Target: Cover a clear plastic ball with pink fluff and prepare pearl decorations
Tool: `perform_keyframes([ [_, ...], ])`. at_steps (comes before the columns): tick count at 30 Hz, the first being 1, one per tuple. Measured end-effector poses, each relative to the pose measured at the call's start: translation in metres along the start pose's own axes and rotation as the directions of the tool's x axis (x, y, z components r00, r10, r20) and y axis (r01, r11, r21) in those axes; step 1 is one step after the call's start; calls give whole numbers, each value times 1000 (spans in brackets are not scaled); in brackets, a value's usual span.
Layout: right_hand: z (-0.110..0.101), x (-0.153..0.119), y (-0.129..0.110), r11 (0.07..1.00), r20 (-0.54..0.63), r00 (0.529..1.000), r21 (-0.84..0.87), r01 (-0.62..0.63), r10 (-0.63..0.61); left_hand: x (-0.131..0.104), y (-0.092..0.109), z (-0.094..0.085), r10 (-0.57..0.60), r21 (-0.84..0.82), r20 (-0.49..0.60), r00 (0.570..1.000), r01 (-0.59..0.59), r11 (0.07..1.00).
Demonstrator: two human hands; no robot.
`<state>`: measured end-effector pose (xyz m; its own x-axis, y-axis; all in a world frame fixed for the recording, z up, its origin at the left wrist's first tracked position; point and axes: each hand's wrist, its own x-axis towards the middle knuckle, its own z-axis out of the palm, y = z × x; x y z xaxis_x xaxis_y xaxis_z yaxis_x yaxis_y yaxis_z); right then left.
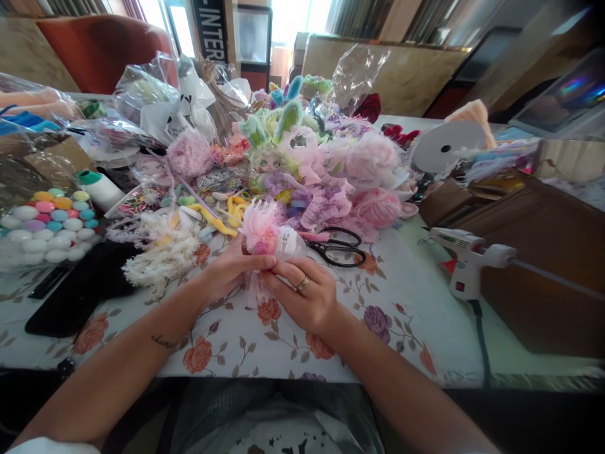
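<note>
Right at the middle of the table (416, 296), both hands meet around a small pink fluffy craft piece (265, 236) with a whitish rounded part beside its tuft. The left hand (231, 268) curls its fingers about the near side of the piece, thumb laid across the front, while the right hand (307, 290), a ring on one finger, pinches it from below with fingers closed on it. Black-handled scissors (343, 246) lie just behind the right hand, blades toward the piece. Open room is scarce: the only bare stretch of flowered tablecloth runs from the hands to the near table edge and off to the right, where a white glue gun (466, 258) stands near the table's right edge, its cord dropping over the front. Behind the hands a heap of pink and lilac yarn and lace (350, 183) fills the table to the far edge. To the left, a cream fringe bundle (163, 252) lies just beside the left hand, and a bag of pastel pompoms (47, 227) sits at the left edge. A dark sign (212, 28) in the background reads "INTER", cut off at both ends.
</note>
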<state>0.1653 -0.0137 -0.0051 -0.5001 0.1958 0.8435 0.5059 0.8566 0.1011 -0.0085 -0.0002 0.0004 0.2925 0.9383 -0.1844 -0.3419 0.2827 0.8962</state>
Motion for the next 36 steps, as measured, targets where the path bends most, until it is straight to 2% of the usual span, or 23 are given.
perform_keyframes([
  [5, -3, 3, -1, 994, -13, 1000, 104, -16, 18, 2, 0, -1, 13, 8, 44, 999, -14, 1000],
  [8, -10, 5, 3, 978, -87, 986, 170, -124, 140, 2, 0, -2, 21, 8, 56, 998, -21, 1000],
  [10, -13, 6, 8, 946, -163, 941, 182, -268, 298, 2, 1, -3, 23, 17, 61, 998, -25, 1000],
  [12, -13, 4, 13, 880, -196, 863, 212, -425, 465, 2, 2, -4, 22, 38, 51, 998, -24, 999],
  [15, -9, 2, 21, 754, -117, 758, 280, -594, 641, 2, 4, -4, 46, 68, 21, 999, -48, 997],
  [18, -10, 1, 28, 703, -114, 706, 292, -649, 699, 2, 8, -2, 80, 101, -28, 996, -77, 992],
  [21, -24, -8, 37, 697, -225, 659, 228, -680, 717, 2, 12, -3, 106, 138, -84, 991, -94, 986],
  [23, -42, -25, 45, 631, -320, 567, 151, -761, 759, 4, 13, -6, 133, 135, -106, 985, -118, 984],
  [24, -53, -37, 50, 573, -379, 498, 110, -812, 780, 5, 13, -8, 142, 125, -112, 983, -128, 984],
  [26, -79, -66, 60, 419, -497, 331, 72, -905, 802, 7, 13, -12, 138, 107, -104, 985, -127, 986],
  [27, -92, -81, 66, 351, -565, 272, 33, -936, 779, 8, 13, -14, 125, 108, -89, 988, -115, 988],
  [29, -118, -108, 81, 250, -650, 238, -75, -965, 722, 9, 12, -16, 83, 125, -58, 995, -75, 989],
  [31, -138, -127, 99, 131, -631, 203, -160, -978, 749, 8, 13, -17, 50, 139, -48, 998, -43, 989],
  [32, -146, -132, 108, 61, -555, 161, -193, -979, 816, 8, 13, -17, 42, 142, -48, 998, -35, 989],
  [33, -152, -135, 116, 0, -461, 96, -204, -979, 882, 8, 14, -18, 42, 144, -49, 998, -34, 989],
  [34, -157, -135, 124, -35, -353, 46, -221, -975, 934, 8, 16, -18, 45, 150, -45, 998, -38, 988],
  [36, -164, -132, 135, -34, -191, 15, -249, -968, 982, 8, 19, -20, 54, 171, -16, 998, -51, 984],
])
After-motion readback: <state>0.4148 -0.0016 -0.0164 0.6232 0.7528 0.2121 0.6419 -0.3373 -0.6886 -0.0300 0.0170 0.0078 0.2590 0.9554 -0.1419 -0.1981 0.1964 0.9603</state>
